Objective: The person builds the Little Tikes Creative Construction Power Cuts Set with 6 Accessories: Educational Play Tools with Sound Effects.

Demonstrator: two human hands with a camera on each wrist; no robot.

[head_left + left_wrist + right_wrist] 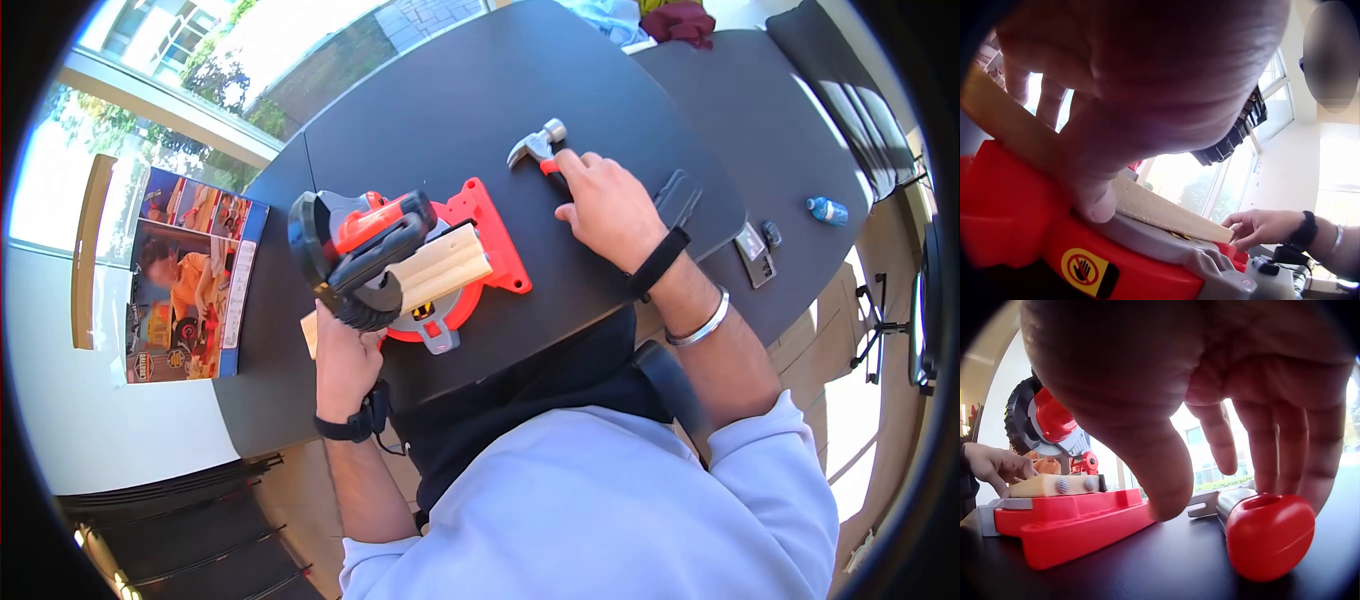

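A wooden plank (445, 262) (1160, 212) (1038, 485) lies across a red and grey toy mitre saw (497, 240) (1135, 265) (1085, 522). My left hand (345, 365) (1141, 81) (997, 465) grips the plank's left part, thumb on the near side and fingers beyond it. Right of the saw, a claw hammer (537, 146) (1270, 537) rests on the table, its grip mostly covered in the head view. Over that grip is my right hand (612, 212) (1263, 226) (1210, 381), fingers extended on the far side and thumb apart from the handle.
An illustrated box (185, 280) stands at the left by the window. To the right are a black object (678, 198), a grey device (755, 255) and a blue bottle (827, 210). Cloths (680, 22) lie at the far end.
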